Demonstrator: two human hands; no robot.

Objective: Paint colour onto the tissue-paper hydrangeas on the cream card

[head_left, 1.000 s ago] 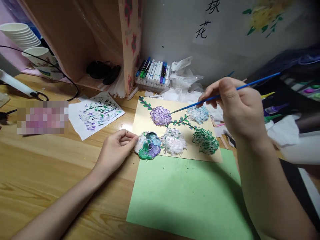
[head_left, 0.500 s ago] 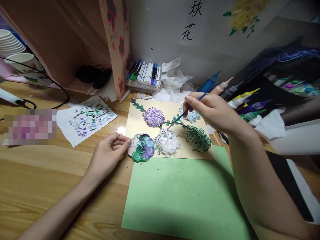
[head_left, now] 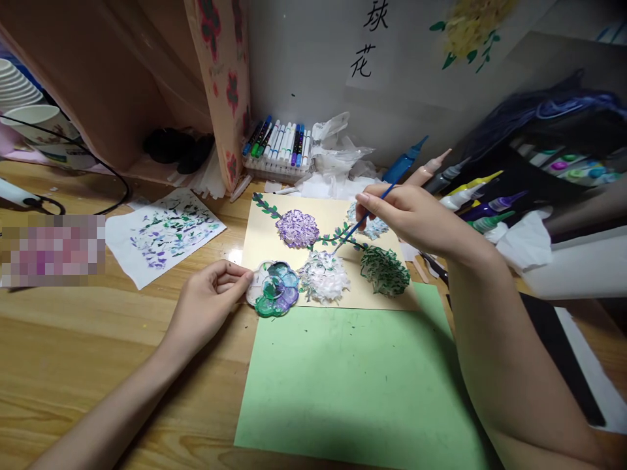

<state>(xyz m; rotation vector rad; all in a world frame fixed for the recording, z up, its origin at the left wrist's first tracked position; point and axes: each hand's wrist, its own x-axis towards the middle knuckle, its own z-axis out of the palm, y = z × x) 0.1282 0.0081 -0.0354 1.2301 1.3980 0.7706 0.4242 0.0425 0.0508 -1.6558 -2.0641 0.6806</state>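
Observation:
My left hand (head_left: pixel 215 294) pinches the rim of a flower-shaped paint palette (head_left: pixel 273 289), smeared with green, purple and pale blue paint. Between the fingers of my right hand (head_left: pixel 396 212) is a thin blue paintbrush (head_left: pixel 363 220), slanting down to the left. Its tip is at the upper edge of a white textured flower (head_left: pixel 324 277) on a cream sheet (head_left: pixel 264 245). A purple flower (head_left: pixel 297 228), a dark green flower (head_left: pixel 385 271) and painted leafy stems share that sheet. A pale blue flower (head_left: pixel 376 227) is partly hidden behind my right hand.
Green paper (head_left: pixel 337 385) lies in front of the cream sheet. A paint-dabbed paper (head_left: pixel 169 238) lies to the left. Behind are a marker tray (head_left: pixel 278 150) and plastic wrappings. Paint bottles (head_left: pixel 494 205) and crumpled tissue (head_left: pixel 524 238) are at right; paper cups (head_left: pixel 39 124) stand at far left.
The whole view has shifted slightly, so things sit a little further left. Both hands keep their holds, and the brush tip stays near the top of the white flower.

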